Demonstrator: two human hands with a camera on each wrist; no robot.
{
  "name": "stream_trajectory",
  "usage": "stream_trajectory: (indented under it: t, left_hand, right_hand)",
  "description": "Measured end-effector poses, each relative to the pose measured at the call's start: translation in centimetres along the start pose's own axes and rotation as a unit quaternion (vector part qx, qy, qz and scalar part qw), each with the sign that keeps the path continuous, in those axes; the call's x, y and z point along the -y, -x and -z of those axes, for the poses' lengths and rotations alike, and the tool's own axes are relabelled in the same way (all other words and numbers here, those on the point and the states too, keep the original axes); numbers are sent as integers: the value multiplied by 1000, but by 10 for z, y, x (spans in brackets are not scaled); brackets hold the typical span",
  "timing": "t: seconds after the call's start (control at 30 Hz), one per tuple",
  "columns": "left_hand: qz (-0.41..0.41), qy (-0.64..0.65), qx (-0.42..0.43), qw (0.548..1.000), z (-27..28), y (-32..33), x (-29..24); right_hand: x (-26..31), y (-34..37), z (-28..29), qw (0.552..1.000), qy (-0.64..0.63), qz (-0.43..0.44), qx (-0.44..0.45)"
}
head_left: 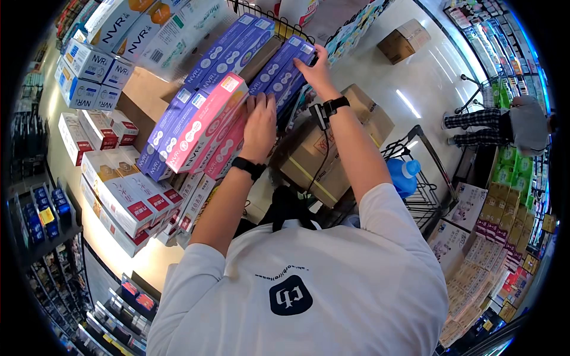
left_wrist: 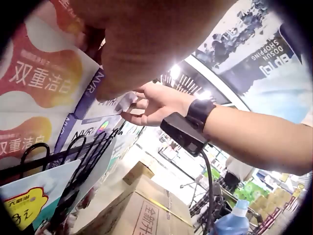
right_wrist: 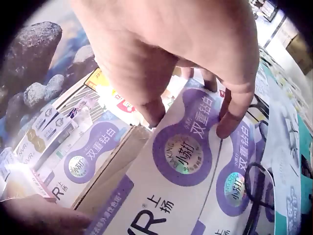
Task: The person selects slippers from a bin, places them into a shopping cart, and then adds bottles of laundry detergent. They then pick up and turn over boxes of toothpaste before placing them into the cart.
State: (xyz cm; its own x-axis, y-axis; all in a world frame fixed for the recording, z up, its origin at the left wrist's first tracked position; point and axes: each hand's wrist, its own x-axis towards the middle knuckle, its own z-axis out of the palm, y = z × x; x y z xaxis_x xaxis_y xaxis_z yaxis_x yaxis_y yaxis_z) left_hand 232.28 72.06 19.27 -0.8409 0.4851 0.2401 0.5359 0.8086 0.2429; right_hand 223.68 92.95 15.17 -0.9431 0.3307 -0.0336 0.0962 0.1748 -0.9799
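Observation:
My right hand [head_left: 316, 70] grips the far end of a long purple toothpaste box [head_left: 279, 71] in the display rack. In the right wrist view its thumb lies on one side of the purple box and its fingers bend over the other, where a second purple box [right_wrist: 234, 181] lies alongside. My left hand [head_left: 260, 127] touches the near end of these boxes, fingers pointing forward; its fingertips are partly hidden. Left of it, pink toothpaste boxes [head_left: 208, 121] are stacked. Farther left, more purple boxes [head_left: 228, 50] lie beyond a cardboard strip [right_wrist: 110, 171].
Large cartons [head_left: 332, 145] stand in a shopping cart [head_left: 424, 190] with a blue bottle [head_left: 404, 177]. White and red boxes [head_left: 127, 190] are stacked at left. Black wire [left_wrist: 44, 159] edges the rack. A person [head_left: 522, 124] is at right; a cardboard box [head_left: 404, 41] sits on the floor.

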Motion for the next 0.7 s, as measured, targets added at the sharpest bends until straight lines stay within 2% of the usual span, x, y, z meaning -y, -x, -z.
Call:
stream_trajectory:
  t: [0.07, 0.17, 0.23, 0.33, 0.37, 0.4, 0.43, 0.5, 0.57, 0.63, 0.7]
  left_hand:
    - [5, 5, -45, 999, 2, -1, -3]
    - [26, -30, -34, 999, 2, -1, -8]
    - [37, -29, -23, 999, 4, -3, -11]
    - [47, -24, -14, 999, 7, -4, -15]
    - [44, -21, -13, 999, 7, -4, -15]
    - [41, -22, -17, 999, 6, -3, -16]
    - [32, 15, -25, 999, 3, -2, -17]
    - [16, 52, -38, 998, 14, -3, -21]
    - [-65, 215, -102, 969, 45, 7, -32]
    - [-82, 265, -80, 957, 71, 23, -36]
    - [-2, 471, -59, 880, 97, 39, -39]
  right_hand:
    - [-15, -4, 0, 995, 62, 47, -55]
    - [-16, -6, 8, 997, 65, 5, -34]
    - [-15, 2, 12, 998, 45, 16, -47]
    - [-9, 16, 27, 991, -116, 17, -64]
    - [-2, 23, 30, 991, -116, 21, -66]
    - [5, 29, 33, 980, -174, 28, -94]
    - [13, 38, 38, 965, -232, 35, -122]
    - [40, 60, 51, 958, -241, 63, -140]
    - [71, 87, 68, 936, -313, 98, -128]
    - [84, 110, 87, 940, -293, 100, -144]
    - [97, 135, 101, 965, -219, 15, -147]
